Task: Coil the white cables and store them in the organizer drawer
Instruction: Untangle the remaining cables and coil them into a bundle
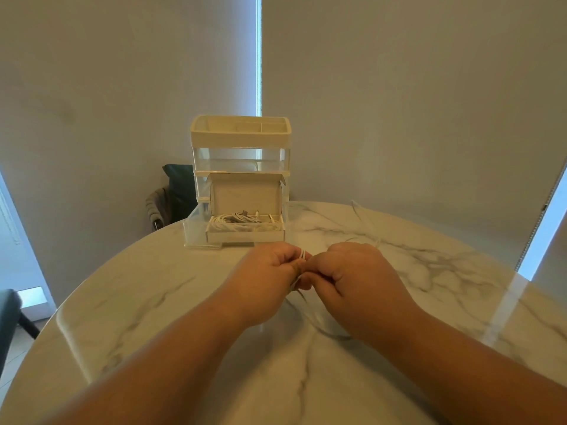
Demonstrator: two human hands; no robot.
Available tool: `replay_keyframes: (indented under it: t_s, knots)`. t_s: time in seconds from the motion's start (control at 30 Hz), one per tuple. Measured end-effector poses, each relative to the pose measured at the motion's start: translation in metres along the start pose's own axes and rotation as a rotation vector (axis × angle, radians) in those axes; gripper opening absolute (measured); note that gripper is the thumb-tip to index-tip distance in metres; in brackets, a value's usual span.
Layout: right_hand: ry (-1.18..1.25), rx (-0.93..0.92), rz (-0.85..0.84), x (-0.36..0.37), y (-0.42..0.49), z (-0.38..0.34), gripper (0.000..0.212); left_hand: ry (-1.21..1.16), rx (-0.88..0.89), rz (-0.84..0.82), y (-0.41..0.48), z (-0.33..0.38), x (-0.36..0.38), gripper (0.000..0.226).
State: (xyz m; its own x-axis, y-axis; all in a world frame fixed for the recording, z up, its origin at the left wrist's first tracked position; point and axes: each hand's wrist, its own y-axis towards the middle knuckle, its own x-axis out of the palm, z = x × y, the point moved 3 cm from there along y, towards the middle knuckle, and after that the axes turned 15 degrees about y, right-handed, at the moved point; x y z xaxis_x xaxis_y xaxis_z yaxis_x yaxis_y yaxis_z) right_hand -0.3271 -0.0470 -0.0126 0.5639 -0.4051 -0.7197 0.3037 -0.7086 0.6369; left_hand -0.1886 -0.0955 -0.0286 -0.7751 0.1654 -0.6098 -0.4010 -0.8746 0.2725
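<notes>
Round marble table (pixel 153 302); beige roller blinds (pixel 399 102) behind, daylight strip (pixel 258 56) between; dark chair (pixel 181 191) beyond table.

Both arms bare, stretched forward, converging at centre. Left forearm (pixel 171 357) enters from lower left, right forearm (pixel 460 357) from lower right. Left hand (pixel 270 271) back up, fingers curled under, knuckles forward. Right hand (pixel 352 277) same: back up, fingers curled into fist. Hands meet thumb side to thumb side, touching. White cable (pixel 302 255) strands gripped at junction, showing against left forefinger and below between thumbs. Fingertips hidden under both hands. Wrists roughly straight.
</notes>
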Motion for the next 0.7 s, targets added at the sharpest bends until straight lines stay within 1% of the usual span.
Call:
replay_keyframes:
  t_s: [0.1, 0.23, 0.33, 0.47, 0.57, 0.7]
  knots:
    - [-0.003, -0.023, 0.02, -0.003, 0.002, 0.0, 0.026, 0.039, 0.005, -0.035, 0.001, 0.001, -0.002, 0.02]
    - [-0.012, -0.025, 0.038, -0.007, 0.003, 0.003, 0.023, -0.029, -0.025, -0.123, 0.001, 0.003, -0.006, 0.024]
    - [0.005, 0.009, 0.09, -0.012, 0.003, 0.008, 0.018, -0.079, -0.039, -0.211, -0.003, 0.006, -0.004, 0.024]
    - [-0.035, -0.031, 0.039, -0.016, 0.004, 0.009, 0.025, -0.131, -0.071, -0.304, -0.005, 0.009, -0.002, 0.025]
    - [-0.003, -0.064, 0.006, -0.016, 0.004, 0.011, 0.031, -0.063, -0.043, -0.333, -0.008, 0.011, -0.005, 0.025]
    - [0.013, -0.098, -0.019, -0.016, 0.005, 0.013, 0.033, 0.073, 0.02, -0.366, -0.012, 0.013, -0.006, 0.016]
